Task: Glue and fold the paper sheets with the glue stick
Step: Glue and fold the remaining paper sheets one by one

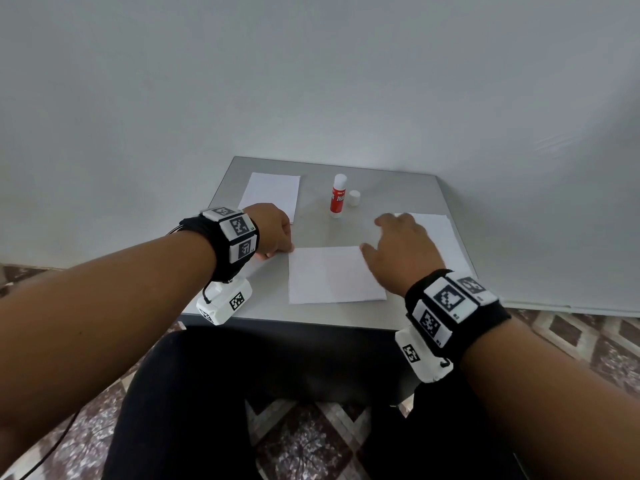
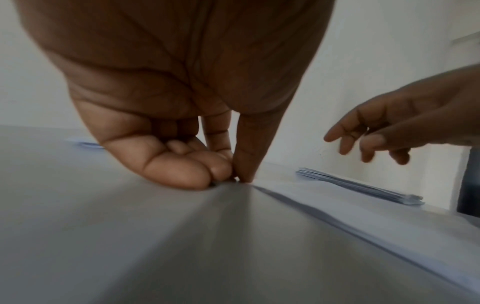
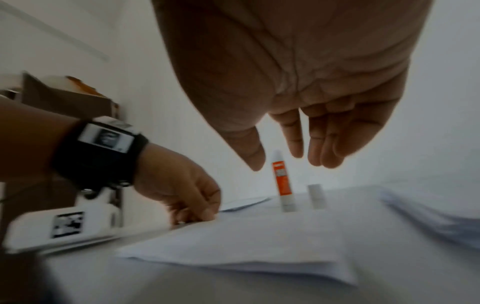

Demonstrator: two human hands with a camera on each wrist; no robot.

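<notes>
A: On the grey tabletop [image 1: 408,188], near the front edge, lies one paper sheet [image 1: 334,275]. It looks doubled over; from the right wrist view its near edge shows two layers, so I'd judge a fold is already in it.

B: And the hands?

A: The left hand [image 1: 273,232] has its fingers [image 2: 244,162] curled, and the tips bear down on the sheet's far left corner, thumb against forefinger. Whether the paper sits between them or only under them, I cannot tell. The right hand [image 1: 401,251] hovers above the sheet's right side, fingers [image 3: 324,144] loosely straight and a little apart, holding nothing.

B: Where is the glue stick?

A: The glue stick [image 1: 337,195] stands upright in the middle of the tabletop, beyond the sheet, uncapped. Its white cap [image 1: 354,198] stands just beside it, on the right. Neither hand touches it.

B: So how much is done?

A: A flat folded piece [image 1: 272,195] rests at the far left, which I take for finished work. A stack of sheets [image 1: 440,237] waits on the right, partly under the right hand. My guess is one is done, one is in hand, and the stack is left. Whether glue is on the near sheet, nothing here shows.
</notes>
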